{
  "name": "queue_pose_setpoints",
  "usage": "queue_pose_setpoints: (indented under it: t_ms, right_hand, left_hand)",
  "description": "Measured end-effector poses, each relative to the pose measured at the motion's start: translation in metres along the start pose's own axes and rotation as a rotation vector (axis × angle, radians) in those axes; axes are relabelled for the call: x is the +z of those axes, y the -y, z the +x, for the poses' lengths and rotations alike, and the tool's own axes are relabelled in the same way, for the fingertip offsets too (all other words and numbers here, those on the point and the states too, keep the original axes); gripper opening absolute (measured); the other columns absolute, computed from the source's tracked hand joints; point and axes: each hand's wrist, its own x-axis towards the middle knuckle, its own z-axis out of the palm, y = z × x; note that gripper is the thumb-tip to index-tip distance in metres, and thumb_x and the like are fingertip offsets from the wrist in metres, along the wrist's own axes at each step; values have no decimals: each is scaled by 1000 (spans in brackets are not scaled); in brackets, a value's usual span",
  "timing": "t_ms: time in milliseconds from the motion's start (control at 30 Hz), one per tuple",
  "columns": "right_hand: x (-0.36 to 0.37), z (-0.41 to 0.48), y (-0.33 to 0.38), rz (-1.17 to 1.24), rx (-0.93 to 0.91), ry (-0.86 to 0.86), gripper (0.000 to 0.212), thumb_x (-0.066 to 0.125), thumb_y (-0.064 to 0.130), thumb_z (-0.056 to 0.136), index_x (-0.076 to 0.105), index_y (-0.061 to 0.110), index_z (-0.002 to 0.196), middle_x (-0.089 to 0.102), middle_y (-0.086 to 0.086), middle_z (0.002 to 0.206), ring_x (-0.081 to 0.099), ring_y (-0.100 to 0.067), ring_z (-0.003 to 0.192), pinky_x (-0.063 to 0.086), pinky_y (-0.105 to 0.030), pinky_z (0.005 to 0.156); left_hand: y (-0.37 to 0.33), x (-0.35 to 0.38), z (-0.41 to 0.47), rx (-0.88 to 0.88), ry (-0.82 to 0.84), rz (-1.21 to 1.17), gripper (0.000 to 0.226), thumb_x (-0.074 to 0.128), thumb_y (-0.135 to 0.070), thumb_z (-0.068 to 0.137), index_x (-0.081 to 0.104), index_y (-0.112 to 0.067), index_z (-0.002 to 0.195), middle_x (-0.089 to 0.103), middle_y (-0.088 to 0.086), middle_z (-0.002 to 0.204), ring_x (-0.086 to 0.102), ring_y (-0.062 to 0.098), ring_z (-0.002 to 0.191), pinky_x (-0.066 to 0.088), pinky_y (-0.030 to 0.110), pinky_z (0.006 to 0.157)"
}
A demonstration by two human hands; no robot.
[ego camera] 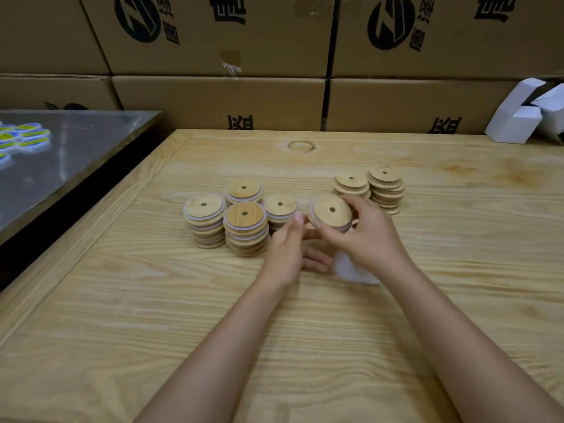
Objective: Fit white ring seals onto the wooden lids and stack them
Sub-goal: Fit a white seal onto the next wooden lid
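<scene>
Head view, one moment.

- Wooden lid (331,210): held clear of the surface (457,270), in front of the stacks and between the two groups. It is a round disc, so there is no long axis to record. The flat face with the small centre hole is tilted up and toward the camera, far edge higher. A pale edge shows along its left rim; cannot tell whether that is a seated seal.
- Right hand (366,236): fingers curled over the lid's right rim, thumb at the near edge, grasping the lid.
- Left hand (287,245): thumb tip against the lid's left rim, upper fingers reaching under the lid, so it pinches that side. Lower fingers curl loosely beneath.
- White ring seals (355,271): a blurred white heap on the surface just under the right wrist. Cannot count them.
- Left group, four stacks (245,230), close together and touching or nearly so. White rims show between the wood layers. All lie flat, holes upward.
- Right group, two stacks (386,190), side by side behind the right hand. Bare wood, no white visible, and the layers are slightly offset.

Surroundings: a steel table (91,141) at left carries round pieces with yellow and blue labels (24,138). Printed cardboard cartons (219,99) form a wall behind the surface. Small white boxes (518,120) lie at the far right corner.
</scene>
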Motion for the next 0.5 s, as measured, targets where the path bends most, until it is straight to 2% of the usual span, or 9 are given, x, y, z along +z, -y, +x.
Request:
queue_pose_setpoints:
  t_ms: [133, 267, 367, 500]
  right_hand:
    - [8, 37, 11, -159, 44, 147, 45, 72, 52, 70, 63, 16, 95, 64, 2, 91, 57, -15, 89, 43, -29, 70]
    - [34, 55, 20, -299, 57, 251, 52, 69, 57, 72, 60, 8, 87, 60, -3, 79, 57, -23, 83, 36, -30, 62]
    - [47, 56, 25, -317, 75, 269, 52, 68, 59, 72, 54, 9, 77, 50, -1, 67, 50, -24, 73, 30, -33, 53]
    - [53, 55, 27, -233, 118, 293, 50, 69, 56, 73, 43, 14, 70, 44, 1, 65, 44, -20, 71, 25, -29, 48]
  left_hand:
    - [6, 4, 1, -56, 35, 128, 35, 33, -22, 102, 59, -4, 86, 62, 16, 78, 60, 15, 47, 51, 24, 45]
    - [11, 3, 2, -18, 81, 264, 29, 40, -12, 100, 60, -11, 79, 63, 7, 73, 60, 11, 50, 50, 21, 48]
    - [13, 1, 2, 12, 84, 323, 31, 42, -6, 98, 61, -14, 75, 65, -6, 64, 62, 13, 53, 51, 22, 50]
    - [15, 0, 3, 11, 69, 355, 33, 43, -2, 95, 61, -14, 69, 65, -5, 55, 65, 14, 53, 51, 23, 51]
